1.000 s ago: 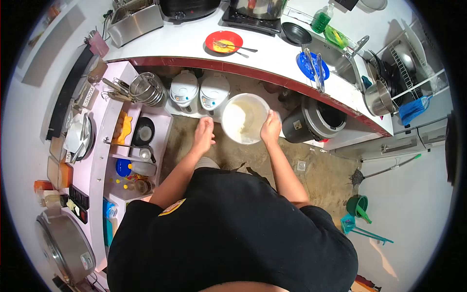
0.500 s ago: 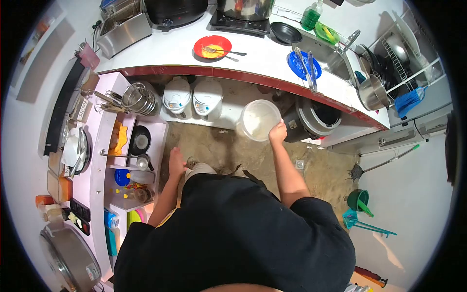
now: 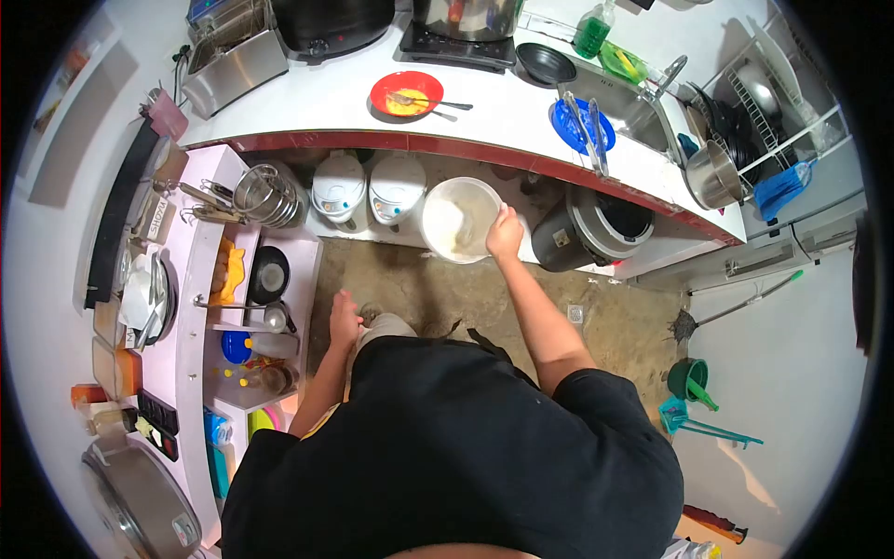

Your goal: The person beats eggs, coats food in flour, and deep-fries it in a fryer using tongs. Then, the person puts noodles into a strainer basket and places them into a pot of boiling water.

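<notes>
My right hand (image 3: 505,233) grips the right rim of a whitish, see-through plastic bucket (image 3: 461,210). A little pale stuff shows at the bottom of the bucket, too unclear to name. The bucket is by the low shelf under the counter, just right of two white lidded appliances (image 3: 398,190). My left hand (image 3: 345,320) hangs beside my left knee with its fingers loosely stretched and nothing in it. To the right of my right hand stands a large dark rice cooker (image 3: 582,228).
On the white counter (image 3: 326,93) are a red plate (image 3: 380,89) with yellow food and a fork, a blue plate (image 3: 563,116) with tongs, and a sink (image 3: 643,126). A pink shelf (image 3: 200,307) with pans and bottles stands at left. A broom (image 3: 684,325) leans at right.
My right hand has carried the bucket to the left, closer to the white appliances. My left hand has shifted only slightly.
</notes>
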Tool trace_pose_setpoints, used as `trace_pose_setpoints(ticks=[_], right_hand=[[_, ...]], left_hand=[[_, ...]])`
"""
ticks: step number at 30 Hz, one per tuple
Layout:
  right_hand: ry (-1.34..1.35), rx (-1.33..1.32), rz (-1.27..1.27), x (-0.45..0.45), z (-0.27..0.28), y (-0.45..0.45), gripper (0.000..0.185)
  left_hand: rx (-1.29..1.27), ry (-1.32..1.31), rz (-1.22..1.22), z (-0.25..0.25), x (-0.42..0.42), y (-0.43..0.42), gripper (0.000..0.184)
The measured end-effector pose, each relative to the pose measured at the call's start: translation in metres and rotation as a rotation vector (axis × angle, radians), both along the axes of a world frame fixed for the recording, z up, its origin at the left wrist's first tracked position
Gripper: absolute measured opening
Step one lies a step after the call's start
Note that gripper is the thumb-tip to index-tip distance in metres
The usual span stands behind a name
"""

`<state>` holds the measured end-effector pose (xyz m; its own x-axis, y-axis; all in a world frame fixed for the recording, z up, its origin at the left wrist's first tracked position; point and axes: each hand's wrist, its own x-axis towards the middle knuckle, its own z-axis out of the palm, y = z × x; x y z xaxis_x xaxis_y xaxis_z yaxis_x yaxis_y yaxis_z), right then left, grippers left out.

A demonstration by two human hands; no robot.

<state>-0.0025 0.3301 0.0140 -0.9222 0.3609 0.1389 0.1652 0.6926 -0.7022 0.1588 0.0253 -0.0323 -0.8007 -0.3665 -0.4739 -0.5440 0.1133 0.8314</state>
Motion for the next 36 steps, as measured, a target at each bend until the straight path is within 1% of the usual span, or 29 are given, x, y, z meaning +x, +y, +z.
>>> trace_pose_setpoints(ticks=[3, 5, 6, 8, 9, 10, 13, 14, 16, 17, 19, 20, 22, 23, 25, 26, 27, 29, 30, 31, 33, 34, 35, 36], right_hand=[[0.063, -0.022, 0.001, -0.003, 0.001, -0.012, 0.044], [-0.111, 0.049, 0.174, -0.004, 0.009, -0.01, 0.044], [-0.094, 0.007, 0.132, 0.001, 0.017, -0.016, 0.042], [-0.056, 0.006, 0.109, 0.009, 0.015, -0.029, 0.041], [-0.02, 0.001, 0.087, 0.011, 0.015, -0.034, 0.041], [-0.102, 0.016, 0.207, 0.012, 0.017, -0.033, 0.04], [-0.082, 0.011, 0.248, 0.019, 0.021, -0.035, 0.039], [-0.081, 0.014, 0.249, 0.021, 0.021, -0.037, 0.039], [0.045, -0.05, 0.134, 0.026, 0.02, -0.045, 0.039], [0.044, -0.05, 0.139, 0.023, 0.022, -0.043, 0.039], [-0.177, 0.064, 0.365, 0.017, 0.032, -0.038, 0.037], [-0.176, 0.06, 0.365, 0.021, 0.035, -0.04, 0.037], [0.007, -0.056, 0.237, 0.035, 0.048, -0.042, 0.034], [0.007, -0.051, 0.246, 0.045, 0.059, -0.041, 0.034], [0.235, -0.05, 0.186, 0.061, 0.098, -0.045, 0.032], [0.241, -0.055, 0.193, 0.054, 0.096, -0.047, 0.032], [0.164, -0.037, 0.217, 0.049, 0.084, -0.051, 0.032], [0.004, 0.001, 0.256, 0.043, 0.05, -0.057, 0.031], [-0.053, 0.022, 0.285, 0.036, 0.024, -0.061, 0.032], [-0.045, 0.029, 0.286, 0.033, 0.021, -0.062, 0.032], [-0.071, 0.018, 0.203, 0.037, 0.02, -0.068, 0.032], [0.033, 0.006, 0.165, 0.041, 0.025, -0.066, 0.031], [0.031, 0.009, 0.167, 0.044, 0.031, -0.06, 0.031], [0.193, -0.077, 0.136, 0.048, 0.048, -0.057, 0.03]], left_hand=[[0.013, -0.012, 0.01, 0.007, -0.002, 0.004, 0.058], [0.048, -0.02, -0.002, 0.008, -0.001, 0.005, 0.058], [0.048, -0.018, -0.004, 0.008, -0.002, 0.004, 0.058], [0.134, 0.034, -0.016, 0.008, -0.003, 0.005, 0.056], [0.137, 0.032, -0.015, 0.012, -0.003, 0.007, 0.056], [0.182, 0.063, -0.02, 0.016, -0.006, 0.009, 0.056], [0.236, 0.107, -0.056, 0.027, -0.011, 0.015, 0.058], [0.251, 0.121, -0.083, 0.03, -0.014, 0.019, 0.06], [0.263, 0.131, -0.089, 0.035, -0.018, 0.024, 0.06], [0.269, 0.143, -0.099, 0.038, -0.021, 0.026, 0.061], [0.289, 0.142, -0.109, 0.042, -0.025, 0.032, 0.061], [0.313, 0.147, -0.122, 0.045, -0.027, 0.033, 0.061], [0.329, 0.184, -0.132, 0.051, -0.03, 0.037, 0.061], [0.347, 0.216, -0.138, 0.053, -0.03, 0.04, 0.061], [0.359, 0.228, -0.117, 0.056, -0.03, 0.04, 0.061], [0.366, 0.232, -0.109, 0.059, -0.031, 0.039, 0.061], [0.358, 0.231, -0.108, 0.06, -0.031, 0.037, 0.061], [0.327, 0.223, -0.109, 0.062, -0.028, 0.036, 0.06], [0.33, 0.227, -0.111, 0.062, -0.029, 0.037, 0.06], [0.313, 0.23, -0.109, 0.062, -0.032, 0.038, 0.06], [0.27, 0.214, -0.104, 0.061, -0.031, 0.032, 0.059], [0.283, 0.237, -0.096, 0.059, -0.03, 0.029, 0.058], [0.287, 0.235, -0.093, 0.057, -0.028, 0.029, 0.058], [0.295, 0.23, -0.078, 0.056, -0.027, 0.028, 0.058]])
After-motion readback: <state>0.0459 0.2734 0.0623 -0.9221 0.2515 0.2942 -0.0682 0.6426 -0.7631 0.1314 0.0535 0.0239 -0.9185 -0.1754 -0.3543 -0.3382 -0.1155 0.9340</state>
